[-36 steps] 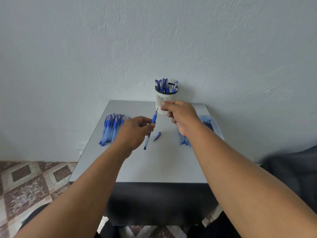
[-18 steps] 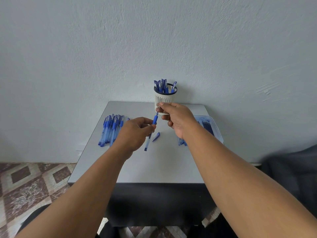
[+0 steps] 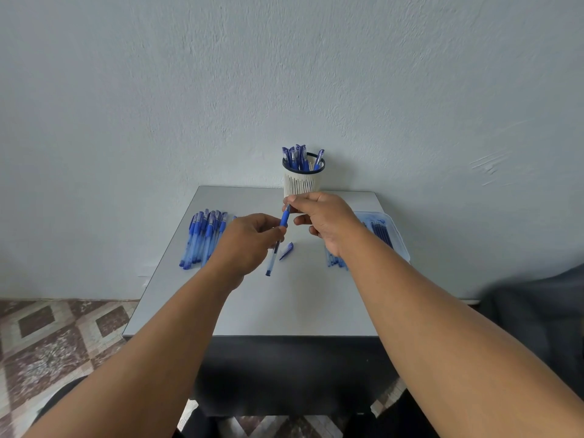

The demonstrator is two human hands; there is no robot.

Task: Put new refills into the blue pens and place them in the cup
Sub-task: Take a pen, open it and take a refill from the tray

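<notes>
A patterned tile floor (image 3: 47, 343) lies under a grey table (image 3: 252, 311) set against a pale wall (image 3: 284, 74). Above it, the left hand (image 3: 246, 245) grips a pen (image 3: 278, 241) mid-barrel; the right hand (image 3: 325, 219) pinches its upper end. Behind stands the cup (image 3: 302, 183) holding pens.

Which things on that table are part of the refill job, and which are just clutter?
Job:
- pen held by left hand and right hand
- loose cap
- pens on the left
- cup
- refill tray
- pens under the right wrist

Not part of it:
- dark cloth
</notes>
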